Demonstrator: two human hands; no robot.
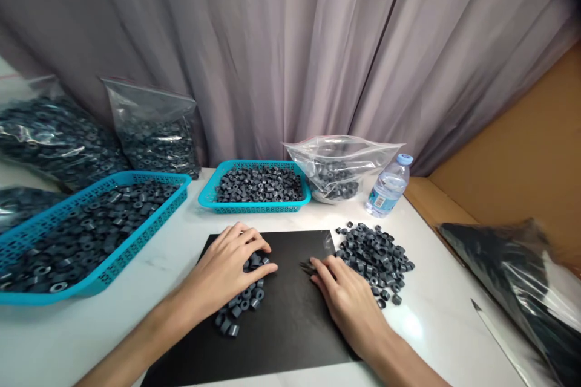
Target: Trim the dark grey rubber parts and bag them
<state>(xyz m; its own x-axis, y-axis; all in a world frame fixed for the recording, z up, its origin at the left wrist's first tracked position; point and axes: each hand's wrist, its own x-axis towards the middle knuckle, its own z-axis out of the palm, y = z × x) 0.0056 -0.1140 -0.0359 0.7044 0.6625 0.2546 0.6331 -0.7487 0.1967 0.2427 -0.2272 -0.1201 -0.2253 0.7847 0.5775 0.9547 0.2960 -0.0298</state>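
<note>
My left hand (pixel 229 260) rests over a small heap of dark grey ring-shaped pieces (pixel 245 299) on a black mat (pixel 295 320). Its fingers are curved and the thumb stands apart, with some pieces under and between them; nothing is visibly gripped. On the mat's right side, my right hand (pixel 347 293) is closed on dark tweezers (pixel 307 268), whose tips point left while the rest is hidden by the fingers. Just beyond that hand, a larger loose pile of the same pieces (pixel 374 257) lies on the white table, partly against the mat's edge.
Blue baskets full of pieces stand at the left (pixel 181 187) and back (pixel 254 208). An open zip bag (pixel 338 151) and a water bottle (pixel 388 190) are behind the loose pile. Filled bags (pixel 152 133) line the back left. A dark plastic bag (pixel 508 278) lies right.
</note>
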